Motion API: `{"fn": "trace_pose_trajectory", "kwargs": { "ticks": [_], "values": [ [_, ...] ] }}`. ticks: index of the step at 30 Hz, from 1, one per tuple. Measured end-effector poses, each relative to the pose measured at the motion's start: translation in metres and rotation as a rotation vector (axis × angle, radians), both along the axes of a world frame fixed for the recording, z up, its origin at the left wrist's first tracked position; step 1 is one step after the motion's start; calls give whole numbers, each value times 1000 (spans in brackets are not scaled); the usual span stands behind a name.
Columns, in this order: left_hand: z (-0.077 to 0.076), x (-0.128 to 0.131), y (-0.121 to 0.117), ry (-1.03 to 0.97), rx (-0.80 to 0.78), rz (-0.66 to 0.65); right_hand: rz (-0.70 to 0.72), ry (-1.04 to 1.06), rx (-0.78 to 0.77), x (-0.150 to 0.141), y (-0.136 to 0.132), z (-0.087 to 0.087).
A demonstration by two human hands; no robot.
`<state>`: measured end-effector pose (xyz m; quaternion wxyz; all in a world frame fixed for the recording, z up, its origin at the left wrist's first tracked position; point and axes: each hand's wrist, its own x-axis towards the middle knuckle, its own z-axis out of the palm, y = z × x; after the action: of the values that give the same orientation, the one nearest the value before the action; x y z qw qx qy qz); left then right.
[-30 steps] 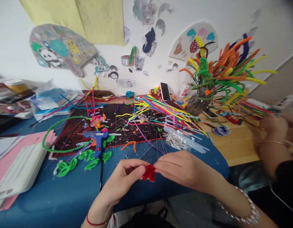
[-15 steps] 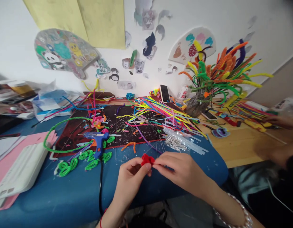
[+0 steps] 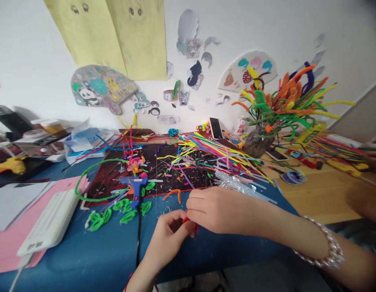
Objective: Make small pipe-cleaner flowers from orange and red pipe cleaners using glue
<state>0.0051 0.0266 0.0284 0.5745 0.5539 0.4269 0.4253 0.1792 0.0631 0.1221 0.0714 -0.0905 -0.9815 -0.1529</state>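
A small red fuzzy pipe-cleaner piece [image 3: 186,219] is pinched in the fingers of my left hand [image 3: 167,240], close to the blue table's front edge. My right hand [image 3: 217,211] is closed over the same piece from above and the right, back of the hand up. Its curled fingers cover most of the red piece, so its shape barely shows. Left of my hands lie a blue glue gun [image 3: 136,191] and several green looped pipe-cleaner leaves [image 3: 127,217]. A bent orange pipe cleaner [image 3: 173,194] rests just beyond my fingers.
Many coloured pipe cleaners [image 3: 218,150] lie across a dark mat [image 3: 109,174] littered with scraps. A vase [image 3: 255,142] of fuzzy stems stands back right. A white power strip [image 3: 50,219] sits left on pink paper. Another person's hand [image 3: 372,158] is at the right edge.
My right hand has turned over and moved left across the red piece, now hiding most of it. My left hand keeps its pinch. The view has shifted slightly left and up.
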Motion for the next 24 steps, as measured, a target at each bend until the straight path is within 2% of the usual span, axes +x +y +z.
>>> {"fn": "trace_pose_trajectory", "kwargs": {
  "ticks": [2, 4, 9, 12, 15, 19, 24],
  "values": [
    [0, -4, 2, 16, 21, 21, 14, -15, 70, -7, -2, 2],
    [0, -4, 3, -2, 48, 116, -30, 32, 148, -14, -5, -2],
    [-13, 8, 1, -192, 76, 483, -223, 401, 248, -31, -17, -38],
    [-23, 20, 0, -339, 30, 621, -295, 614, 195, -35, -21, -61],
    [-25, 28, 0, -496, -18, 666, -279, 746, 89, -35, -21, -74],
    [-18, 31, -1, -707, -89, 647, -220, 838, -78, -31, -18, -82],
    [-17, 31, -2, -832, -175, 660, -237, 921, -278, -27, -18, -84]
  ]
}}
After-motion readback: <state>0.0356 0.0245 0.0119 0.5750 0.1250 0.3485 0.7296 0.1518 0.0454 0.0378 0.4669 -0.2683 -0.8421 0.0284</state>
